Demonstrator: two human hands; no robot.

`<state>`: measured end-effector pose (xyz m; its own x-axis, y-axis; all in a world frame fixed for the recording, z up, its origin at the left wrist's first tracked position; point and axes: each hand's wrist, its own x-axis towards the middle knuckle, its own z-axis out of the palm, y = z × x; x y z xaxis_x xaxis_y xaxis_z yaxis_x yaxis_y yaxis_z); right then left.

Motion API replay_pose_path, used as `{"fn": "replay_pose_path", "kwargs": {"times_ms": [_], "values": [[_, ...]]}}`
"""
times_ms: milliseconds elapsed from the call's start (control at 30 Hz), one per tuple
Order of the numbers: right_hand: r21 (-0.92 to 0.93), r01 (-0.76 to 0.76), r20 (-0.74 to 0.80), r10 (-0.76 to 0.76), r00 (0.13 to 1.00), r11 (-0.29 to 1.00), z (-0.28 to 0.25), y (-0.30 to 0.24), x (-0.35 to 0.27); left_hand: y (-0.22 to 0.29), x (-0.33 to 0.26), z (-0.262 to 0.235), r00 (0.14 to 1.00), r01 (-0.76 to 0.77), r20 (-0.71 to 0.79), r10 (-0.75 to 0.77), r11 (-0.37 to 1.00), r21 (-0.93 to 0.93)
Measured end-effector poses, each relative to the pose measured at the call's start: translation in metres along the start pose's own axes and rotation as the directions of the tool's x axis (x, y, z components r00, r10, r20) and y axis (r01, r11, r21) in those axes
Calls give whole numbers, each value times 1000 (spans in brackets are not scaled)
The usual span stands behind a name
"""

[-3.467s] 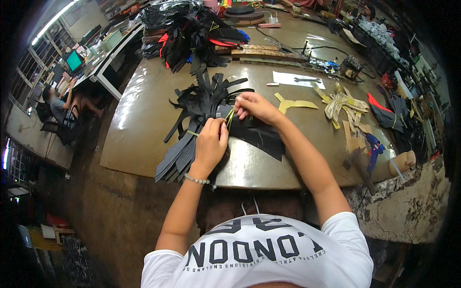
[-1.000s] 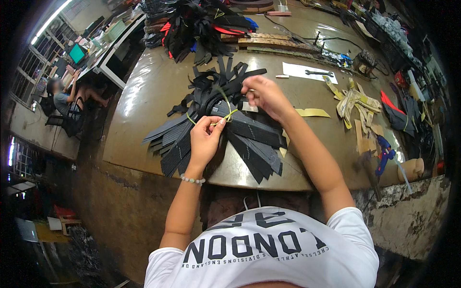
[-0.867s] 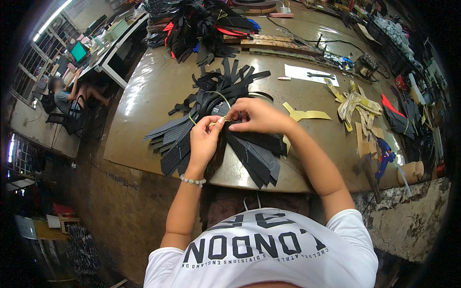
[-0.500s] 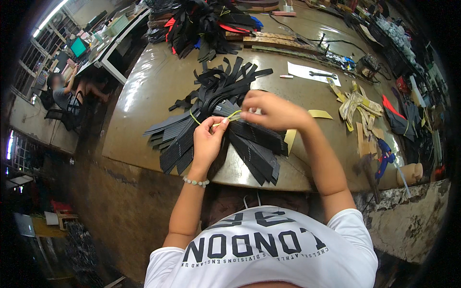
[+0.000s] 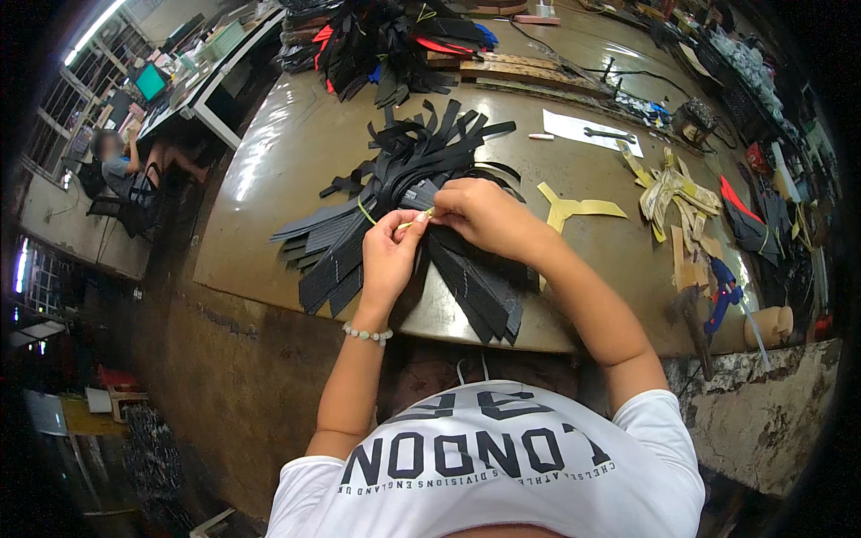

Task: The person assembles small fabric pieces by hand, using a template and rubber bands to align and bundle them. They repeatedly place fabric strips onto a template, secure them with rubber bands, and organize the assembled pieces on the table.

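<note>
A bundle of black and grey strap pieces (image 5: 408, 170) lies fanned out on the table before me. A thin yellow-green tie (image 5: 367, 212) runs across its middle. My left hand (image 5: 395, 247) pinches the tie between thumb and forefinger over the bundle. Right beside it, my right hand (image 5: 480, 215) is closed with its fingertips on the same tie, meeting the left fingertips. The right fingers cover part of the tie and the straps beneath.
A yellow Y-shaped piece (image 5: 574, 209) lies right of the bundle. Beyond are a wrench (image 5: 610, 136) on white paper, a pile of yellowish pieces (image 5: 677, 193) and blue-handled tool (image 5: 722, 296). Another strap heap (image 5: 386, 54) sits at the back. A person (image 5: 121, 166) sits far left.
My right hand has come down and left, from above the tie's end to meet my left fingertips. The yellow Y-shaped piece is now uncovered. My left hand stays nearly in place.
</note>
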<state>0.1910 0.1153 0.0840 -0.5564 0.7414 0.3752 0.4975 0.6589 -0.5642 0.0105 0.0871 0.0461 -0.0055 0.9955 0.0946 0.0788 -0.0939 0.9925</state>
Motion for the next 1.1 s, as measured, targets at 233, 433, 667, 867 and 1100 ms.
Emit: {"fn": "replay_pose_path", "kwargs": {"times_ms": [233, 433, 667, 867, 1100], "values": [[-32, 111, -57, -112, 992, 993, 0, 6, 0, -8, -3, -3, 995, -97, -23, 100, 987, 130], [-43, -116, 13, 117, 993, 992, 4, 17, 3, -8, -10, -3, 937, -289, -68, 341, 872, 395], [-92, -87, -170, 70, 983, 992, 18, 29, -2, -25, -18, -1, 928, -270, -124, 351, 864, 426], [-150, -61, -238, 24, 971, 987, 20, 32, -9, -28, -14, -3, 991, -12, -126, 49, 959, 285], [329, -132, -115, 178, 977, 935, 13, 21, -11, 7, 0, -15, 963, 252, 187, -194, 892, -376]]}}
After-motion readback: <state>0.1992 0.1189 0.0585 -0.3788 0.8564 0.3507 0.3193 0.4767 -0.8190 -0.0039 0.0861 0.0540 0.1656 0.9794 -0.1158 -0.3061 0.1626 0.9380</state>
